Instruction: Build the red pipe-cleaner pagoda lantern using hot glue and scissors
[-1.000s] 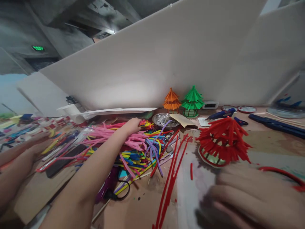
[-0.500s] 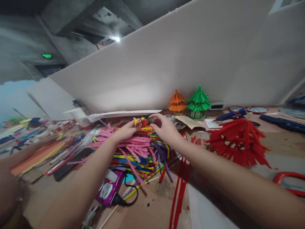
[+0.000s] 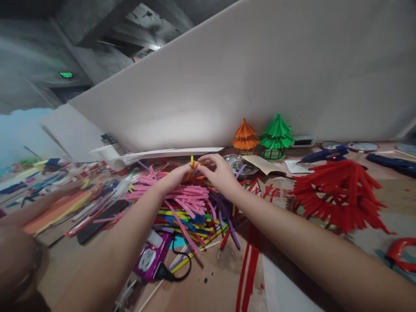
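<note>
My left hand (image 3: 180,177) is closed around some short yellow pipe cleaners (image 3: 194,164), whose ends stick up past the fingers. My right hand (image 3: 220,174) meets it from the right, thumb and forefinger pinching at the same yellow pieces; the fingertips partly hide them. Below both hands lies a heap of loose pipe cleaners: pink ones (image 3: 185,194) on top, mixed colours (image 3: 182,221) underneath, and purple strands (image 3: 232,227) hanging off the right side. A red tiered pipe-cleaner roof (image 3: 338,195) stands right of my right forearm.
Against the white partition (image 3: 201,99) stand an orange roofed model (image 3: 245,135) and a green one (image 3: 278,136). A blue glue gun (image 3: 328,154) lies behind the red roof. A purple device (image 3: 152,258) with a black cable sits in front. Another person's arm (image 3: 19,264) shows at left.
My right hand has come in to the yellow pieces and its fingers have closed on them. The view has shifted slightly, so the models appear a little further right.
</note>
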`<state>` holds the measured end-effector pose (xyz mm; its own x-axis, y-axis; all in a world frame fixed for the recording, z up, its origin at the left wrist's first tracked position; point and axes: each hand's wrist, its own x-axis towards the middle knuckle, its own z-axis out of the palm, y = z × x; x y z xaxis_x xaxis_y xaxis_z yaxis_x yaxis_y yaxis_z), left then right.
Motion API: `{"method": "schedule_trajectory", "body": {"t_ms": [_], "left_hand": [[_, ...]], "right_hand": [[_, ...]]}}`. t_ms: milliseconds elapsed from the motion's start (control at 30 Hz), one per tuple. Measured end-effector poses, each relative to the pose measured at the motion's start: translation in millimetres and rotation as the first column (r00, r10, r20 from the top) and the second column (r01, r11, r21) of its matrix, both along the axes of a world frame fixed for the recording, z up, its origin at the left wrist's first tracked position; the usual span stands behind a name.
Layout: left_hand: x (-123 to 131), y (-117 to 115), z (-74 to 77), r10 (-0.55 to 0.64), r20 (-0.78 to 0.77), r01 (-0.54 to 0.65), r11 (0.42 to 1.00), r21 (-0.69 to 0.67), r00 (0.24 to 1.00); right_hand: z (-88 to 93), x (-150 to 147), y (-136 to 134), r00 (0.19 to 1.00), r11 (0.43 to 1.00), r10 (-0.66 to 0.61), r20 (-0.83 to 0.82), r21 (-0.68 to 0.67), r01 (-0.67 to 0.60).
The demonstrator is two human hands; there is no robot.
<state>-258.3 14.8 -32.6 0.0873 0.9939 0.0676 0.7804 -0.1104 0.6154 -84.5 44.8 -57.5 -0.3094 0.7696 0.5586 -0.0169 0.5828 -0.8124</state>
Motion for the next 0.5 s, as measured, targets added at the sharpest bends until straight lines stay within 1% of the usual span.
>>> {"method": "schedule_trajectory", "body": {"t_ms": [100, 233, 300, 400, 500], "left_hand": [[3, -4, 2.4, -0.072, 0.105, 0.077, 0.996, -0.048, 0.992], [5, -12, 6.0, -0.119, 0.144, 0.130, 0.989, -0.064, 0.982], [5, -18, 9.0, -0.140, 0.133, 0.153, 0.984, -0.087, 0.981], [5, -26, 14.0, -0.178, 0.097, 0.192, 0.968, -0.162, 0.979], [4, -32, 16.5, -0.228, -0.009, 0.221, 0.954, -0.202, 0.974]], "right_hand": [[-4.2, 3, 2, 0.999, 1.000, 0.026, 0.030, -0.014, -0.025], [-13.3, 16, -7, 0.995, 0.998, 0.043, 0.093, 0.039, -0.046], [-18.6, 25, -14, 0.989, 0.994, 0.061, 0.134, 0.078, -0.072], [-24.7, 34, -22, 0.978, 0.990, 0.072, 0.195, 0.103, -0.093], [-26.8, 39, -25, 0.966, 0.992, 0.057, 0.252, 0.092, -0.082]]}}
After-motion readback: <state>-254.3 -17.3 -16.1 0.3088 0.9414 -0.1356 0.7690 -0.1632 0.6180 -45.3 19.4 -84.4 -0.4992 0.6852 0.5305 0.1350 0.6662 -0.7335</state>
